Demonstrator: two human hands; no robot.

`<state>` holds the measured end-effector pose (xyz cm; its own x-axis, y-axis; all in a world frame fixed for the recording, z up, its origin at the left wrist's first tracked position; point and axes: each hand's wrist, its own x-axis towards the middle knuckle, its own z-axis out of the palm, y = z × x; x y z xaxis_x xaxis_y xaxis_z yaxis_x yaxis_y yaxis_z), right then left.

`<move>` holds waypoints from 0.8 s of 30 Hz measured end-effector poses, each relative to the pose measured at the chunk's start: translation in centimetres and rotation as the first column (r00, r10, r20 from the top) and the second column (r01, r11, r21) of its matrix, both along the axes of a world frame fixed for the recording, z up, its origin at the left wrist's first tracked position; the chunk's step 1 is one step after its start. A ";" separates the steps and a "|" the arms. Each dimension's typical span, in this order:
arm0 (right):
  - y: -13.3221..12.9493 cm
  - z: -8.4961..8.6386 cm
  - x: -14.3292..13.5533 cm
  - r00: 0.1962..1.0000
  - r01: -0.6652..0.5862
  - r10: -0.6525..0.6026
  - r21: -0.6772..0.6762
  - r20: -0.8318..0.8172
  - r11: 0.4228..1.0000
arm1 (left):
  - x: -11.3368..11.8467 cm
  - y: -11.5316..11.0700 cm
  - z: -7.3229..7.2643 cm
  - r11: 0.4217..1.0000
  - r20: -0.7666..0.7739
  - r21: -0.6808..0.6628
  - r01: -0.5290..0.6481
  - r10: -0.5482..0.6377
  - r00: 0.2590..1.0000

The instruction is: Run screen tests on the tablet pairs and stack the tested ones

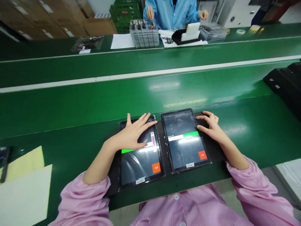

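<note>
Two dark tablets in clear film lie side by side on a black mat (219,154) on the green bench. Over the upper part of the left tablet (138,166) is my left hand (133,133), fingers spread and holding nothing. That tablet shows a green bar, a volume slider and an orange "Fail" box. The right tablet (184,150) has a white and green bar and its own orange "Fail" box. At its upper right edge is my right hand (210,125), fingers apart and slightly curled, with the fingertips near or on the edge.
Yellow and white papers (28,188) lie at the left. A black object (287,84) stands at the right. Across the raised green conveyor (131,91), a person in blue (174,14) sits behind clear trays (145,36) and a black tray (176,38). Cartons (47,18) stand at the back left.
</note>
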<state>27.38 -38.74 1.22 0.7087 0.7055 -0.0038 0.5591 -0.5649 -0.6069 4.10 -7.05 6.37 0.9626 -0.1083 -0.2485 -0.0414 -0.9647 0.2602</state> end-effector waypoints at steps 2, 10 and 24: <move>-0.1 -0.2 0.3 1.000 -0.006 0.006 0.007 0.009 1.000 | -0.1 0.2 -0.1 1.000 0.003 -0.017 -0.005 0.005 1.000; -0.1 -0.6 0.7 0.999 0.009 -0.012 0.049 0.052 0.999 | 0.3 -0.7 -0.5 0.996 0.125 -0.038 -0.086 0.090 0.988; 0.0 -0.5 0.6 0.998 0.020 -0.023 0.046 0.055 0.999 | 0.1 -1.2 -0.5 1.000 0.083 -0.030 -0.001 0.003 0.997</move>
